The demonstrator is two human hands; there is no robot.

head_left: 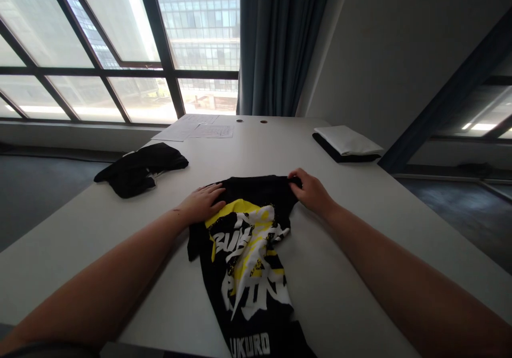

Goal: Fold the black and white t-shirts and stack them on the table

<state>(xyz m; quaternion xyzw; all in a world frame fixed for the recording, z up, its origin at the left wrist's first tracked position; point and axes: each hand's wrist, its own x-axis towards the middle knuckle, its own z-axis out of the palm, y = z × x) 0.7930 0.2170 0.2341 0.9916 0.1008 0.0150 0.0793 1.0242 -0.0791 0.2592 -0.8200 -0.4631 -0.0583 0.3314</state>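
A black T-shirt with a yellow and white print lies on the white table, reaching from the middle toward the near edge. My left hand lies flat on the shirt's far left part, fingers stretched out. My right hand is closed on the shirt's far right edge, pinching the black cloth.
A crumpled black garment lies at the left. A folded white cloth on a black one sits at the far right. Sheets of paper lie at the far end, near two cable holes. Windows and a curtain stand behind the table.
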